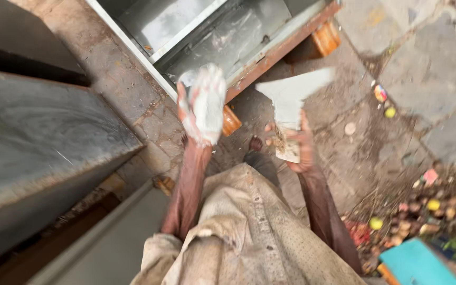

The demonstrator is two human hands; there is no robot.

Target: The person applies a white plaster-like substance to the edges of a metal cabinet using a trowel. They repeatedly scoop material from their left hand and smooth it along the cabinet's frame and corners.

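- Putty knife point(291, 97), broad-bladed and smeared grey-white, sits pinched by its handle in my right hand point(296, 150), raised over stone paving point(423, 68).
- Left hand point(202, 105), coated in white putty, cups a lump of it, fingers curled, near a grey metal cabinet point(228, 37).

I saw a stone-paved floor point(428, 68) carrying a grey metal cabinet point(222, 37) on orange blocks point(327, 38), with scattered litter point(428, 206) at right.
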